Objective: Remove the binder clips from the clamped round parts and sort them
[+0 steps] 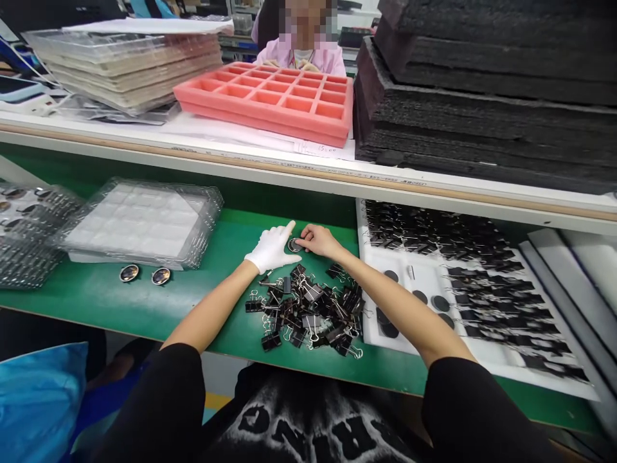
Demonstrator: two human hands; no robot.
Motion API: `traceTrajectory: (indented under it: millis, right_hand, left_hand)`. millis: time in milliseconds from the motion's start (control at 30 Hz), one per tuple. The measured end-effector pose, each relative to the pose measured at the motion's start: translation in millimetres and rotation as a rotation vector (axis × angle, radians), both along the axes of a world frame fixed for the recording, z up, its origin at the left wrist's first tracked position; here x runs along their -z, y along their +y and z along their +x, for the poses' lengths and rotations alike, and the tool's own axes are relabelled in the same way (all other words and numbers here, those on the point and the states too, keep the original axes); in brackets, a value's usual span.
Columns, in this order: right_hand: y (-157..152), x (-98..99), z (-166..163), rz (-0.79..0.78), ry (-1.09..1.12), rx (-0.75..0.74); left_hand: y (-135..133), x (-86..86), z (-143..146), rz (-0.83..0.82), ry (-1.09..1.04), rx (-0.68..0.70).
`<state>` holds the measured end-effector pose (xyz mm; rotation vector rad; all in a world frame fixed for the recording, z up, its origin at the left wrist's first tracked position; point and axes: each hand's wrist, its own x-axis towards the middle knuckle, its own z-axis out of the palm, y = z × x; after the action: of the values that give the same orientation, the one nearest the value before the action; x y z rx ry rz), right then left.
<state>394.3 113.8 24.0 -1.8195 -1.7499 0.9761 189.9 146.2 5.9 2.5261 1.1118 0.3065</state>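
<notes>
My left hand [274, 249], in a white glove, rests near the green tabletop with thumb and forefinger spread to either side of a small round dark disc with a pale rim [293, 245]. From the right, my bare right hand [319, 240] pinches at this disc, its fingers bent and partly hiding it. Just below both hands lies a heap of black binder clips [308, 308] with silver wire handles. Two oval metal-rimmed pieces [129, 273] with dark shiny faces lie apart on the green surface to the left.
On the right, a white tray [373, 341] holds rows of binder clips and several dark discs. Clear plastic trays [207, 225] stand at left. Across the shelf sit a pink foam tray [263, 112], black foam stacks [482, 122] and stacked clear trays [130, 64]. A person [332, 58] sits opposite.
</notes>
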Motion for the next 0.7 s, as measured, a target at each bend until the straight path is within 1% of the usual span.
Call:
traceTrajectory:
  millis: [33, 100, 167, 233, 300, 367, 433, 467, 533, 600, 700]
  right_hand:
    - [1, 1.0, -2, 0.004, -0.041, 0.008]
    - [4, -0.1, -5, 0.001, -0.11, 0.015]
    - [5, -8.0, -5, -0.022, -0.168, 0.004]
    - [1, -23.8, 2, -0.035, -0.247, -0.018]
    - [-9, -43.9, 14, -0.057, -0.383, -0.063]
    - [-24, -61.6, 29, -0.141, -0.557, -0.162]
    - [-43, -71.1, 42, -0.256, -0.713, -0.291]
    - [-52, -72.3, 47, -0.289, -0.764, -0.338]
    - [-65, -68.8, 52, -0.289, -0.79, -0.381]
    - [-68, -61.3, 54, -0.222, -0.77, -0.372]
    - [-55, -51.4, 55, -0.052, -0.703, -0.306]
  left_hand:
    - [0, 0.1, 2, 0.017, 0.029, -0.013]
    - [-1, 0.4, 5, 0.016, 0.05, 0.007]
    - [-2, 0.6, 5, 0.037, 0.057, 0.03]
    - [-5, 0.4, 4, 0.093, 0.072, -0.007]
    - [-8, -0.1, 4, 0.134, 0.087, -0.068]
    - [-8, -0.9, 5, 0.126, 0.084, -0.095]
    - [-6, -1.6, 7, 0.091, 0.06, -0.071]
    - [-5, -2.0, 8, 0.071, 0.044, -0.049]
    - [-1, -2.7, 11, 0.038, 0.02, -0.005]
    - [2, -3.8, 15, 0.031, 0.023, 0.009]
    - [5, -6.2, 18, 0.082, 0.099, -0.027]
